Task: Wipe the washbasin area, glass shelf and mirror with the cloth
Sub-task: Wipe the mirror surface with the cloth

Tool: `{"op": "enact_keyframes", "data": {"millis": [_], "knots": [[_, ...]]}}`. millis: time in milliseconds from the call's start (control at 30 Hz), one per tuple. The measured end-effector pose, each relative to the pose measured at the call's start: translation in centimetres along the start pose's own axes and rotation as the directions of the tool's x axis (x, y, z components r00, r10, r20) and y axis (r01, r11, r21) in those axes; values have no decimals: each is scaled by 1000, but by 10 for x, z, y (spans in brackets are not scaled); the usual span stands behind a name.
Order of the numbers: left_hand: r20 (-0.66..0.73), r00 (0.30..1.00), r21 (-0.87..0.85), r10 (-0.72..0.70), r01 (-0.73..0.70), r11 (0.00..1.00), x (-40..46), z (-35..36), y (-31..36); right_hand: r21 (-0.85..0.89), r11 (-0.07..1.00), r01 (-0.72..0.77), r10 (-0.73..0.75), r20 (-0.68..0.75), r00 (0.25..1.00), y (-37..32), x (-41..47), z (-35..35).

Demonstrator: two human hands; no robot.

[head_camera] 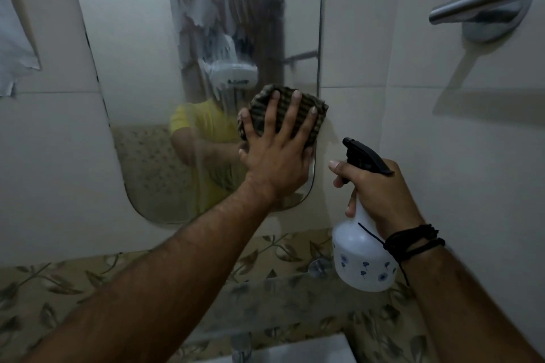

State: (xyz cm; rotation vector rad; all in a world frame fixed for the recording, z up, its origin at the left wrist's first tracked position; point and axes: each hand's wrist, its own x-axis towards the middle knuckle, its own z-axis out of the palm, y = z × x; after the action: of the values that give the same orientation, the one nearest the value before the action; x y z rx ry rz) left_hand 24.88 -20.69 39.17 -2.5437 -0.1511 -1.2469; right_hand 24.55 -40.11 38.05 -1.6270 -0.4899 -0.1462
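Note:
A tall mirror (147, 74) with rounded corners hangs on the pale tiled wall; wet streaks run down its middle. My left hand (277, 153) presses a dark striped cloth (317, 107) flat against the mirror's lower right edge, fingers spread straight. My right hand (380, 194) grips the neck of a white spray bottle (361, 256) with a black trigger head, held to the right of the mirror. Below the mirror, the glass shelf (295, 300) juts out from the wall. The washbasin (306, 351) shows at the bottom edge, with a chrome tap (240, 346) behind it.
A chrome towel rail (486, 0) sticks out from the wall at the upper right. A band of leaf-patterned tiles (44, 289) runs behind the shelf. Torn paper or plastic (11, 47) hangs at the far left.

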Motion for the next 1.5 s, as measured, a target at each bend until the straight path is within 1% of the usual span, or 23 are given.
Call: {"op": "enact_keyframes", "data": {"millis": [67, 167, 233, 367, 400, 600, 700, 833, 1000, 1067, 1133, 1233, 1367, 1500], "knots": [[1, 1000, 6, 15, -15, 1000, -14, 10, 3, 2, 1000, -8, 7, 2, 1000, 3, 1, 2], [63, 996, 33, 70, -72, 997, -52, 35, 16, 15, 1000, -12, 12, 9, 1000, 7, 0, 8], [77, 993, 38, 87, -90, 995, -68, 46, 20, 16, 1000, -9, 8, 15, 1000, 8, -1, 10], [74, 989, 45, 131, -134, 990, -57, 35, 9, 17, 1000, 1, -2, 17, 1000, 4, 4, 11], [61, 991, 50, 121, -124, 991, -48, 28, 4, 18, 1000, 11, -12, 21, 1000, 1, 5, 12], [-78, 995, 39, -61, 64, 997, 45, -45, -49, 52, 993, 110, -112, 51, 992, -32, 17, 27], [-106, 991, 77, -75, 84, 994, 73, -78, -82, 90, 987, 136, -143, 77, 987, -46, 21, 38], [-88, 994, 100, -62, 71, 992, 86, -101, -110, 126, 976, 177, -190, 100, 977, -65, 27, 51], [-112, 988, 65, -105, 113, 992, 97, -112, -132, 214, 952, 219, -255, 160, 953, -98, 42, 69], [-136, 978, 37, -158, 164, 986, 102, -121, -149, 233, 943, 238, -281, 172, 944, -113, 49, 74], [-168, 955, 10, -245, 250, 968, 102, -132, -171, 249, 934, 256, -303, 175, 937, -128, 57, 77], [-206, 915, -10, -347, 353, 936, 97, -144, -201, 311, 920, 240, -311, 202, 929, -149, 73, 85], [-210, 887, -34, -412, 414, 909, 102, -154, -217, 336, 916, 218, -309, 244, 919, -180, 95, 95], [-246, 871, -21, -425, 434, 901, 107, -151, -213, 347, 913, 215, -311, 250, 917, -204, 110, 95]]}}
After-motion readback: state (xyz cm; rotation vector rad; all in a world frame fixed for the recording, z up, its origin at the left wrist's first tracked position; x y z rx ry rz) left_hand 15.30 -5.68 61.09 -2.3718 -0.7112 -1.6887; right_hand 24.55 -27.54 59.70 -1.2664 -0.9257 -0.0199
